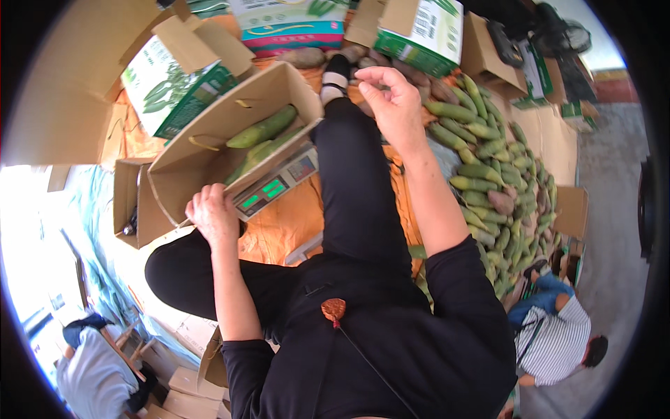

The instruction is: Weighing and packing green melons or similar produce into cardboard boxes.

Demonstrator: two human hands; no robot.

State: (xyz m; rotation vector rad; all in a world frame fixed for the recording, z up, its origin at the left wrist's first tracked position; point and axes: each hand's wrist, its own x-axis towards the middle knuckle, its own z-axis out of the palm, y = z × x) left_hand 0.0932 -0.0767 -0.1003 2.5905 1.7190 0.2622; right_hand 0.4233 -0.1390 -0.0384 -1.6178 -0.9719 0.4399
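In front of me, an open cardboard box (199,122) with a cord handle holds a few long green radishes (262,128). It rests on a digital scale (273,187) with lit green displays. My left hand (213,215) grips the near left edge of the box, fingertips over its rim. Raised beyond my knee, my right hand (391,105) holds nothing; its thumb and fingers are slightly bent and apart. To its right spreads a large pile of green radishes (488,171).
Green-and-white printed cartons (171,87) stand far left, with another carton (426,35) far right. Reddish-brown roots (303,57) lie beyond my foot. An orange sheet (286,223) covers the floor. One person in a striped shirt (555,335) is at right, another (94,373) lower left.
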